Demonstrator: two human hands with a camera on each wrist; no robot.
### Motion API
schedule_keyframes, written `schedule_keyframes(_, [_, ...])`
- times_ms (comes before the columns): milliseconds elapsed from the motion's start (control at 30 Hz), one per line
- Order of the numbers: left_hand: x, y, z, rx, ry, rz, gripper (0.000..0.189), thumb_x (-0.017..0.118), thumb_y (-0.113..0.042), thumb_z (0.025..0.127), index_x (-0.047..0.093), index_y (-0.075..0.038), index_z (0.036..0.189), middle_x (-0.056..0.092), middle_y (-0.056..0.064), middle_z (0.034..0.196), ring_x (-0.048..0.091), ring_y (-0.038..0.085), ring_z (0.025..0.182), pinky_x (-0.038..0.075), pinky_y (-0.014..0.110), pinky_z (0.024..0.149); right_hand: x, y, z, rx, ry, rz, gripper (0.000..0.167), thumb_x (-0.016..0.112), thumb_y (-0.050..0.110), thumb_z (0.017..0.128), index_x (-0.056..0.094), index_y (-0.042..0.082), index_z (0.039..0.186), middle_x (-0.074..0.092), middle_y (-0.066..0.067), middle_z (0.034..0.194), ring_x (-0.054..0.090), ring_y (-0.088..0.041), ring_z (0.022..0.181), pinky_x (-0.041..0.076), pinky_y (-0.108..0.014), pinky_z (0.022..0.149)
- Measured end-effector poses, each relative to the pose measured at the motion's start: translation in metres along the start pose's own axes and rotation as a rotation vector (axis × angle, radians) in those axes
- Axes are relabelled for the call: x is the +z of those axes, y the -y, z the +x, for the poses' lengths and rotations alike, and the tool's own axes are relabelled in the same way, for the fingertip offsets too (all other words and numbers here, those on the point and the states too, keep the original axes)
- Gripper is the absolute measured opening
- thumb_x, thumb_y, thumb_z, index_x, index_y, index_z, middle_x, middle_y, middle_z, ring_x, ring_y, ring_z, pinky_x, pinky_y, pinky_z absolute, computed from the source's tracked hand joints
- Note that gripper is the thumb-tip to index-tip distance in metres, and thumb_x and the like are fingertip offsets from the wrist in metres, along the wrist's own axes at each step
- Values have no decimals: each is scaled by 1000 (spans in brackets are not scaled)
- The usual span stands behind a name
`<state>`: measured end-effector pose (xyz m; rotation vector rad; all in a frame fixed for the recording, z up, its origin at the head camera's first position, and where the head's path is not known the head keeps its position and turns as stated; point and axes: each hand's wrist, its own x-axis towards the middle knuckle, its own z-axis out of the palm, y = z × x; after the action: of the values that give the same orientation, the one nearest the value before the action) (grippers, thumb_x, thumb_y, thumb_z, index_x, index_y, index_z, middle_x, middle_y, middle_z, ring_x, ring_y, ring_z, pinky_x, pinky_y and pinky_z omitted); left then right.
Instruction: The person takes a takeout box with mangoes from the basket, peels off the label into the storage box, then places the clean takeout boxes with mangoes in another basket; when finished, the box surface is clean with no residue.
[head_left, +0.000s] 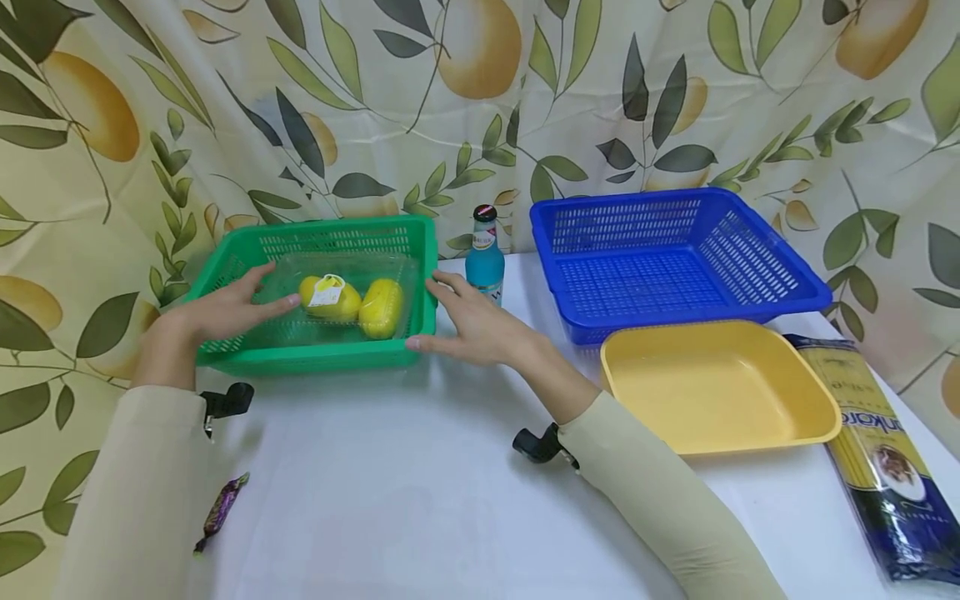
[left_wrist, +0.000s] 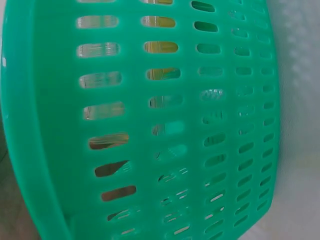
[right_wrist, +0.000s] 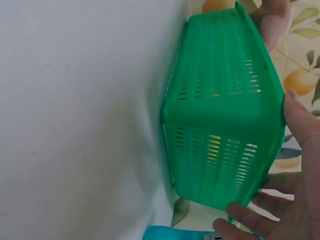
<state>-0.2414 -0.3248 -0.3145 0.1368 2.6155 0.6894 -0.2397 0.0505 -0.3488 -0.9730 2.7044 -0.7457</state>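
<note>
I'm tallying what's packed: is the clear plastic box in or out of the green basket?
In: from the head view, the clear plastic box lies within the green basket, whose rim surrounds it.

Pretty basic getup tbh, plain beige long sleeves at lower left and lower right, stubby black gadgets by the cuffs.

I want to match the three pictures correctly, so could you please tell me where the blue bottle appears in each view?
Head: the blue bottle stands near the middle, slightly above centre, between the green basket and the blue basket.
Left wrist: not in it.
Right wrist: only part of the blue bottle shows, at the bottom edge.
Shared landmark: the green basket, visible in all three views.
</note>
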Motion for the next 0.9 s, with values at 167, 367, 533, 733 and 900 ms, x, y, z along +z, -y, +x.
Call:
schedule_keyframes(167, [-1, 3, 2, -14, 15, -17, 104, 41, -71, 100, -14, -10, 164, 9, 40, 163, 9, 61, 149, 17, 78, 112, -1, 2, 2, 12, 18, 14, 99, 62, 67, 94, 22, 9, 164, 12, -8, 172, 22, -31, 157, 28, -50, 124])
schedule_keyframes(367, [-2, 7, 3, -25, 15, -12, 102, 40, -71, 100, -13, -11, 164, 9, 39, 163, 12, 61, 148, 18, 78, 112, 1, 0, 3, 13, 19, 18, 99, 61, 67, 94, 22, 10, 164, 12, -7, 172, 20, -30, 157, 26, -50, 124])
schedule_keyframes(533, [-3, 11, 3, -17, 14, -19, 100, 44, -66, 102, -13, -12, 164, 14, 40, 162, 20, 61, 145, 20, 78, 111, 2, 0, 2, 12, 6, 30, 99, 62, 66, 94, 23, 10, 164, 13, -6, 172, 18, -28, 158, 25, -48, 125])
schedule_keyframes(733, [-2, 15, 2, 8, 15, -38, 97, 49, -59, 104, -13, -14, 164, 50, 40, 141, 42, 56, 136, 26, 77, 110, 3, 0, 0, 24, -11, 45, 99, 63, 67, 92, 23, 12, 165, 13, -4, 172, 19, -26, 158, 28, -47, 124])
schedule_keyframes(900, [-2, 14, 2, 15, -10, -58, 95, 48, -60, 103, -10, -17, 165, 54, 38, 137, 46, 54, 134, 29, 75, 110, 4, 0, -2, 38, -27, 51, 100, 66, 67, 91, 23, 13, 165, 15, -2, 172, 22, -26, 157, 33, -49, 121])
